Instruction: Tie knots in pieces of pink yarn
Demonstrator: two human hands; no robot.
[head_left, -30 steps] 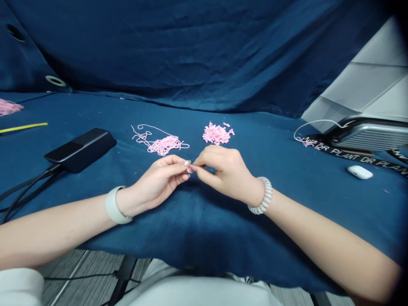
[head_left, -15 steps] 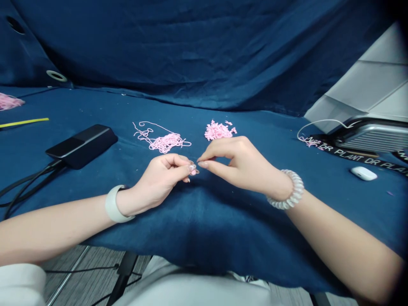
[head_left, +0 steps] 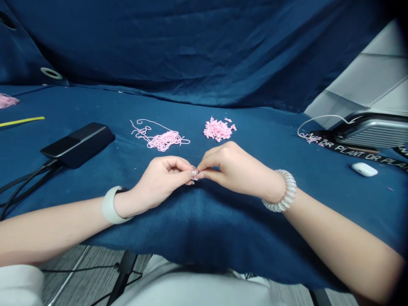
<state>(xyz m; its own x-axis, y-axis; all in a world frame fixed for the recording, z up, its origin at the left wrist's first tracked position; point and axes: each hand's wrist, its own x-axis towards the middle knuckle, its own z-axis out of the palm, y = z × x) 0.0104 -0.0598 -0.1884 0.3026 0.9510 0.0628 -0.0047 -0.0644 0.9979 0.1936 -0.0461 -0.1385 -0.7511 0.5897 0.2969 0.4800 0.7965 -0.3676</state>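
Note:
My left hand point(head_left: 165, 176) is closed in a pinch, thumb against fingers, on a small pink piece of yarn mostly hidden by the fingertips. Touching it, my right hand point(head_left: 231, 168) is pinched at the same spot; whatever is between its fingertips is covered. Just beyond my left hand lies a loose tangle of pink yarn point(head_left: 164, 141), with stray ends trailing left. A heap of small pink yarn bits point(head_left: 218, 129), looking like little knots, lies beyond my right hand.
On the blue cloth at left are a black box-shaped device point(head_left: 78, 144) with cables, a yellow strip point(head_left: 22, 122) and a pink yarn bundle point(head_left: 8, 100). At right are a white earbud case point(head_left: 364, 169), a lettered black strap point(head_left: 357, 151) and a silver ribbed object point(head_left: 372, 135).
My right hand has moved left and slightly down, so its fingertips now meet those of my left hand. The pink piece, visible before at my left fingertips, is now mostly covered.

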